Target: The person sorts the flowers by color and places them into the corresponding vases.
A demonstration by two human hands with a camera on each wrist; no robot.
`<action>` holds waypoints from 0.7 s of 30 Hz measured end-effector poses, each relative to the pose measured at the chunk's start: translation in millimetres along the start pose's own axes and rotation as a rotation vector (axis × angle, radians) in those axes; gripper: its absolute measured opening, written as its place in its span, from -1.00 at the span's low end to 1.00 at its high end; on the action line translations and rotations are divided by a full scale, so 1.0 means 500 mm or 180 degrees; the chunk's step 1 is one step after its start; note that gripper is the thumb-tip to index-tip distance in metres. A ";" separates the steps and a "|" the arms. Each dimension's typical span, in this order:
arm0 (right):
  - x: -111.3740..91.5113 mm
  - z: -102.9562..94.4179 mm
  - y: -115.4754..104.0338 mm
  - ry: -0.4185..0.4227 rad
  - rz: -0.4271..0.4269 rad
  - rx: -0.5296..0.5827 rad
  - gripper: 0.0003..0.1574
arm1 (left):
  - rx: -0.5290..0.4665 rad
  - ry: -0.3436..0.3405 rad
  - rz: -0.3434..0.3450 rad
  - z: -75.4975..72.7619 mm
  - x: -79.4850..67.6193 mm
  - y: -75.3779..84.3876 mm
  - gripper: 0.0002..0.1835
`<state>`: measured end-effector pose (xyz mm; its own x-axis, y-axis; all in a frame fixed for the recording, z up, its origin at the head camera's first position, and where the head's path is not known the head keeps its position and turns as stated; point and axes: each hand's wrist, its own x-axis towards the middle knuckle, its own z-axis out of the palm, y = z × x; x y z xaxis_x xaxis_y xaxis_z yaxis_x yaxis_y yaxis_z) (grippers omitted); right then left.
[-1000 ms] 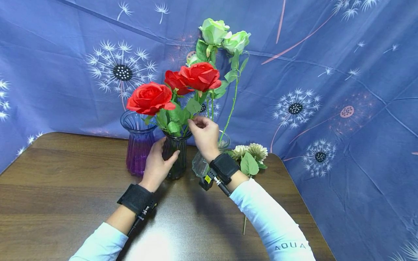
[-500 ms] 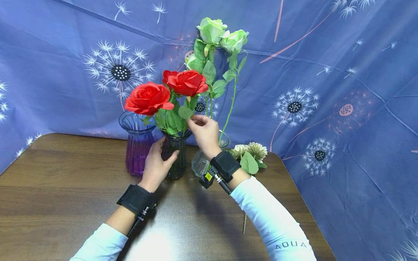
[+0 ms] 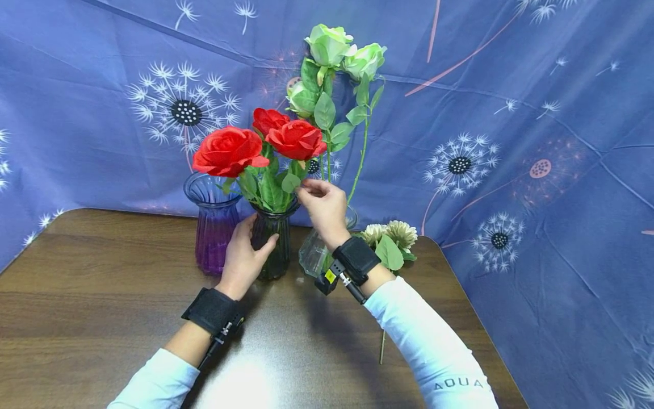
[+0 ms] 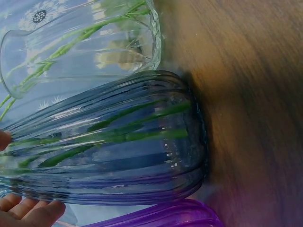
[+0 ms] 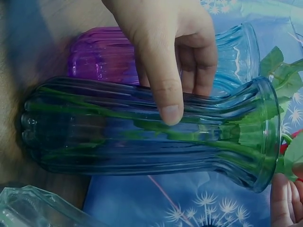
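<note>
My left hand (image 3: 242, 258) holds the dark ribbed glass vase (image 3: 282, 258) from its left side, thumb across the front. Green stems stand inside that vase, seen through the glass in both wrist views. Three red artificial roses rise from it: one on the left (image 3: 228, 151), one at the back (image 3: 269, 120) and one on the right (image 3: 296, 140). Just above the vase's right rim, my right hand (image 3: 327, 210) pinches the right rose's stem near a round leaf (image 3: 290, 183). The exact grip is partly hidden by the fingers.
A purple-blue glass vase (image 3: 212, 244) stands to the left. Behind my right wrist is a clear glass vase (image 3: 310, 253) with tall pale green roses (image 3: 329, 45). Cream flowers (image 3: 401, 234) lie at the right on the wooden table (image 3: 128, 295). A blue dandelion cloth hangs behind.
The right red rose has come down and to the left, showing more of the rose behind it. My right hand has shifted slightly right; my left hand keeps its hold on the vase.
</note>
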<state>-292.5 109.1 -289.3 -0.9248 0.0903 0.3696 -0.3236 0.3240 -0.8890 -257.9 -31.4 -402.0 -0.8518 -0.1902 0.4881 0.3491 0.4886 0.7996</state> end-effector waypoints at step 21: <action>-0.006 -0.139 0.048 0.0525 0.0084 0.0156 -0.75 | 0.0023 -0.0013 0.0057 -0.001 -0.001 -0.001 -0.37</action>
<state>-283.5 181.9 -293.0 -0.8890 0.2527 0.3819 -0.3129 0.2737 -0.9095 -257.5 -32.2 -402.5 -0.8471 -0.1781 0.5008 0.3614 0.4980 0.7883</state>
